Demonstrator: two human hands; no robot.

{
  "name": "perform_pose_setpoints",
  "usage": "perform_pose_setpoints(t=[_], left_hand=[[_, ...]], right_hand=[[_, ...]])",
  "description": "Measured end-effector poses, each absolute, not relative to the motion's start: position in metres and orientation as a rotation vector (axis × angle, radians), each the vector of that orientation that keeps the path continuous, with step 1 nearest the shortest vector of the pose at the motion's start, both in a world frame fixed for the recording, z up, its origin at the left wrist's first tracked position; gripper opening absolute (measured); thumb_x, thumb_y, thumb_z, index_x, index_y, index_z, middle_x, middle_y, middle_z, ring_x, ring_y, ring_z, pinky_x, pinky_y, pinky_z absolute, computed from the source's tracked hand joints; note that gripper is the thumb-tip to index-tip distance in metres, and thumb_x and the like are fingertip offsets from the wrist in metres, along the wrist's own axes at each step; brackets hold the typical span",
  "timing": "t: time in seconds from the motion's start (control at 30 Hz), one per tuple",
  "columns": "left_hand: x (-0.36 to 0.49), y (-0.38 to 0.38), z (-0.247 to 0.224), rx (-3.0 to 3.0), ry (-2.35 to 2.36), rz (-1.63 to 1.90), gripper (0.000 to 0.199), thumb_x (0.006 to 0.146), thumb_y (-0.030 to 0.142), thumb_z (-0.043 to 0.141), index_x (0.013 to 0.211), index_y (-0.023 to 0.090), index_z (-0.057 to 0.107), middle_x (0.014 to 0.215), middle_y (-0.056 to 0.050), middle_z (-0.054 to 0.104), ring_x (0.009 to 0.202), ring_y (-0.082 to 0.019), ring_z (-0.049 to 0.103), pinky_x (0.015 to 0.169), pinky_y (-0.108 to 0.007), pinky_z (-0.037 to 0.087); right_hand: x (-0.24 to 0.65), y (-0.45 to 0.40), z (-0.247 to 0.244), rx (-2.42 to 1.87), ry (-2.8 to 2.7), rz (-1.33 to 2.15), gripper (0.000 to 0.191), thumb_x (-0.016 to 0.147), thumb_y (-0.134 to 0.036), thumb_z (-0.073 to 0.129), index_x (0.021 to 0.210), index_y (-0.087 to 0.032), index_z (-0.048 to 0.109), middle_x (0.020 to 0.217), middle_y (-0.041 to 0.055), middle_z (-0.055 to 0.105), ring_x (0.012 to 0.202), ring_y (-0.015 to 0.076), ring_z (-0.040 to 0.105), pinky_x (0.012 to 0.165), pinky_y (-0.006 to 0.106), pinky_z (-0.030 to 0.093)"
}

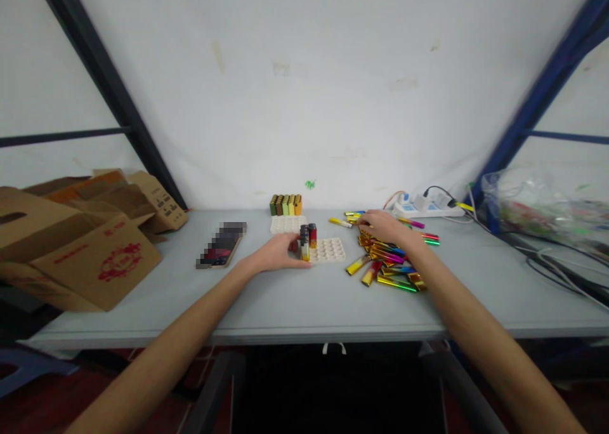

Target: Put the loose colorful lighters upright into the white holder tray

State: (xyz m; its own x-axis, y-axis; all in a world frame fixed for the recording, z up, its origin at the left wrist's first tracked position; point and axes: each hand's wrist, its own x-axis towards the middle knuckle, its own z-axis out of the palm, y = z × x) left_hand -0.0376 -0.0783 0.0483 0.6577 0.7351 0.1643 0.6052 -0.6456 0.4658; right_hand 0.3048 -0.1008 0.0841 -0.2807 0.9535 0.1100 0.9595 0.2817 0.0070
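My left hand (277,254) is curled around a few lighters (305,243) standing upright at the left end of a white tray with round holes (329,250). Its thumb lies along the near side, the other fingers behind. A red lighter (313,235) stands just right of them. Over on the right, my right hand (380,224) reaches down to the back of a loose pile of shiny multicoloured lighters (387,253). Its fingers are bent together on a lighter there; the fingertips are partly hidden.
Behind the tray lie a second white holed tray (288,224) and a block of upright lighters (285,205). A phone (221,247) and cardboard boxes (109,243) are left. A power strip (428,204), cables and plastic bags (537,209) sit right.
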Motion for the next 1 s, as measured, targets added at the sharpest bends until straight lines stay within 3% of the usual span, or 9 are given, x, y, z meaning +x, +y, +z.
perform_pose_setpoints(t=[0.17, 0.33, 0.53, 0.67, 0.83, 1.0], left_hand=[[-0.037, -0.079, 0.049, 2.474, 1.01, 0.51, 0.068, 0.064, 0.07, 0.081, 0.105, 0.016, 0.069, 0.091, -0.007, 0.07, 0.079, -0.024, 0.064, 0.069, -0.033, 0.049], [-0.036, -0.079, 0.05, 2.509, 1.03, 0.497, 0.068, 0.064, 0.071, 0.08, 0.102, 0.015, 0.069, 0.089, -0.007, 0.07, 0.078, -0.024, 0.064, 0.068, -0.033, 0.049], [-0.038, -0.077, 0.047, 2.472, 0.998, 0.526, 0.067, 0.063, 0.07, 0.082, 0.1, 0.016, 0.069, 0.088, -0.007, 0.071, 0.078, -0.024, 0.065, 0.069, -0.032, 0.049], [-0.038, -0.077, 0.046, 2.48, 1.018, 0.519, 0.067, 0.063, 0.071, 0.081, 0.1, 0.016, 0.068, 0.088, -0.006, 0.07, 0.077, -0.024, 0.064, 0.069, -0.033, 0.049], [-0.038, -0.077, 0.046, 2.501, 1.022, 0.482, 0.07, 0.065, 0.072, 0.079, 0.105, 0.015, 0.068, 0.091, -0.007, 0.07, 0.079, -0.025, 0.064, 0.069, -0.033, 0.049], [-0.039, -0.075, 0.045, 2.452, 0.998, 0.533, 0.069, 0.062, 0.071, 0.082, 0.103, 0.016, 0.069, 0.09, -0.007, 0.07, 0.079, -0.025, 0.064, 0.069, -0.033, 0.049]], right_hand=[[0.334, -0.1, 0.083, -1.844, -2.539, 0.113, 0.04, 0.088, -0.007, 0.055, 0.121, -0.018, 0.075, 0.125, 0.011, 0.073, 0.109, 0.023, 0.069, 0.094, 0.028, 0.05], [0.331, -0.1, 0.082, -1.784, -2.464, 0.134, 0.022, 0.086, -0.014, 0.067, 0.104, -0.02, 0.078, 0.109, 0.0093, 0.077, 0.095, 0.0231, 0.071, 0.081, 0.03, 0.052], [0.32, -0.103, 0.085, -1.852, -2.34, 0.136, 0.006, 0.091, -0.019, 0.067, 0.092, -0.017, 0.072, 0.09, 0.0085, 0.075, 0.074, 0.0192, 0.066, 0.065, 0.027, 0.044], [0.316, -0.105, 0.086, -1.825, -2.319, 0.052, 0.012, 0.098, -0.021, 0.059, 0.103, -0.015, 0.069, 0.095, 0.0115, 0.074, 0.08, 0.0203, 0.067, 0.071, 0.027, 0.045], [0.308, -0.102, 0.084, -1.627, -2.233, -0.015, 0.022, 0.102, -0.02, 0.054, 0.121, -0.014, 0.063, 0.116, 0.0162, 0.072, 0.101, 0.023, 0.068, 0.089, 0.032, 0.049], [0.294, -0.102, 0.081, -1.371, -2.139, 0.087, 0.02, 0.099, -0.025, 0.057, 0.114, -0.017, 0.066, 0.111, 0.0116, 0.073, 0.09, 0.0206, 0.07, 0.088, 0.033, 0.052]])
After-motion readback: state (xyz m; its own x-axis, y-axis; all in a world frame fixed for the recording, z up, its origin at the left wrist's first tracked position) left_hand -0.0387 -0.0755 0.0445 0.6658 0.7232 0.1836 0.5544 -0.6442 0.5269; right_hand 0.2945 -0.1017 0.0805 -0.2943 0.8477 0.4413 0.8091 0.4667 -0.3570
